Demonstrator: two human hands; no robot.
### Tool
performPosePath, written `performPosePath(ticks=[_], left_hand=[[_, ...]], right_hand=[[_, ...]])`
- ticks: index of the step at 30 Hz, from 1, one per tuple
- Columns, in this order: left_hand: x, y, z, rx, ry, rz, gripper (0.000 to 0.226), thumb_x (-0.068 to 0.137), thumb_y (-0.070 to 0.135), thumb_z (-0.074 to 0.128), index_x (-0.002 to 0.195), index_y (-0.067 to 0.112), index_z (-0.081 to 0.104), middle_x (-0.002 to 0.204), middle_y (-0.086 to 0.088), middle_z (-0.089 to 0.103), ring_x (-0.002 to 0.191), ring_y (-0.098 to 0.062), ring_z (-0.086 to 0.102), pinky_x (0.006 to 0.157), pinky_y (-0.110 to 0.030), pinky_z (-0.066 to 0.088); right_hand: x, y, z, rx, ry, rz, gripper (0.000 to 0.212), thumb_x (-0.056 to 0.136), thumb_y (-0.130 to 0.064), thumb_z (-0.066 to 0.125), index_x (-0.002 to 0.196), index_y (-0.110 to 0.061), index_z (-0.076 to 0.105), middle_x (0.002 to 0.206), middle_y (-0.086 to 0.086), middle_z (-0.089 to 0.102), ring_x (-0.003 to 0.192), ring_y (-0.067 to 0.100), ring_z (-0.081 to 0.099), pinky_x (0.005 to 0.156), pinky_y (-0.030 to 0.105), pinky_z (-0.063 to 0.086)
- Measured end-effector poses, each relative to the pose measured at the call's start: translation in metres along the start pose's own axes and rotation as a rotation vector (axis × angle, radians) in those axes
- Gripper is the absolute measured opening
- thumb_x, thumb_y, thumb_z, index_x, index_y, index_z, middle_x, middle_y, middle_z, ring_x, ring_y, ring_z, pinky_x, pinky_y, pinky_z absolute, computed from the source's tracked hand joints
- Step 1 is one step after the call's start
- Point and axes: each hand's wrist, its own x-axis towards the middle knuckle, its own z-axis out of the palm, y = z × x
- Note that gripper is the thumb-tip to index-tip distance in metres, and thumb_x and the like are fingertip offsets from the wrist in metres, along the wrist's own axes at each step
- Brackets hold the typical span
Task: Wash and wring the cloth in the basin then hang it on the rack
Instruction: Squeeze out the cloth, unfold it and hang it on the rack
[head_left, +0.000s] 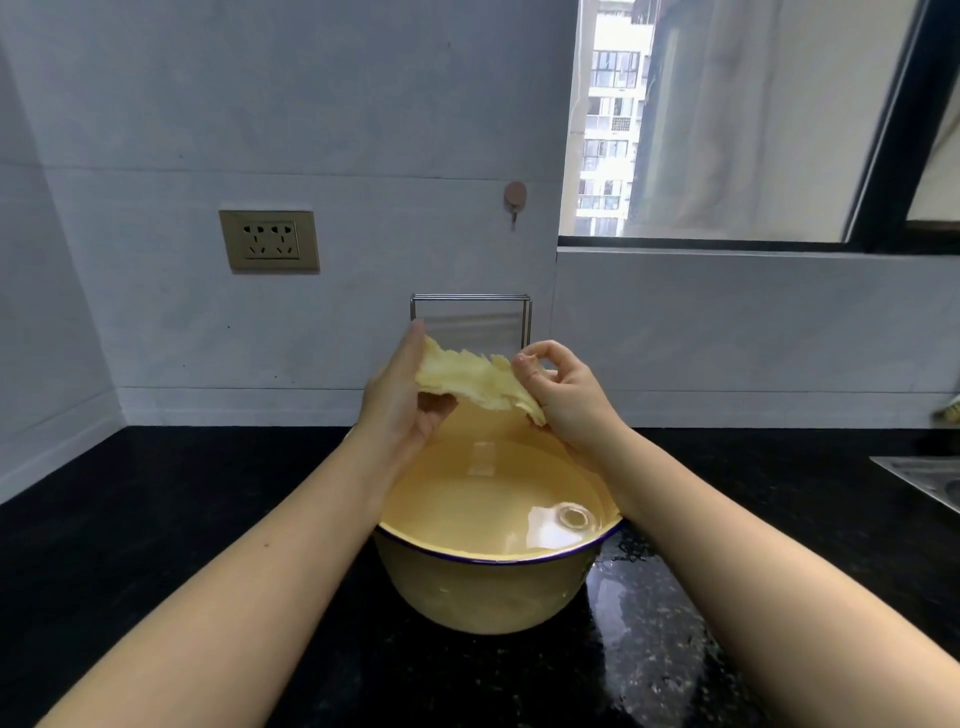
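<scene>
Here both hands hold the cloth (475, 379) above the basin (488, 582): left hand (402, 395) fingers closed around one end, right hand (563, 389) pinching the other; rack (470, 301) just behind.

A black speckled counter (156, 545) (wet and glossy right of the basin) carries a yellow basin (483, 592) with a blue rim.

One cloth (475, 380), one basin (488, 587), one rack (470, 301), two hands, one socket (270, 241)
</scene>
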Motion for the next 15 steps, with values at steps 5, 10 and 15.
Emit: performPosePath(ticks=[5, 10, 15], left_hand=[[-0.006, -0.001, 0.002, 0.04, -0.229, -0.116, 0.059, 0.056, 0.04, 0.075, 0.097, 0.0, 0.06, 0.093, -0.013, 0.068, 0.086, -0.02, 0.07, 0.071, -0.029, 0.058], [-0.012, -0.003, 0.003, 0.216, -0.393, -0.216, 0.071, 0.057, 0.043, 0.073, 0.113, 0.002, 0.057, 0.103, -0.013, 0.071, 0.093, -0.024, 0.069, 0.073, -0.038, 0.058], [-0.009, -0.003, -0.001, 0.352, -0.285, -0.123, 0.06, 0.054, 0.024, 0.076, 0.11, 0.009, 0.06, 0.089, -0.005, 0.064, 0.071, -0.01, 0.064, 0.057, -0.022, 0.05]], right_hand=[[0.0, -0.002, -0.001, 0.103, 0.005, -0.039, 0.023, 0.091, -0.038, 0.052, 0.083, -0.019, 0.06, 0.066, 0.007, 0.052, 0.04, 0.008, 0.047, 0.035, 0.021, 0.04], [-0.001, -0.006, -0.003, 0.316, -0.069, 0.022, 0.032, 0.075, -0.043, 0.065, 0.092, -0.016, 0.061, 0.073, 0.003, 0.06, 0.057, 0.013, 0.058, 0.05, 0.025, 0.051], [-0.004, -0.006, -0.002, 0.255, -0.254, 0.087, 0.025, 0.078, -0.008, 0.07, 0.1, -0.017, 0.061, 0.075, -0.003, 0.067, 0.062, 0.012, 0.06, 0.055, 0.023, 0.047]])
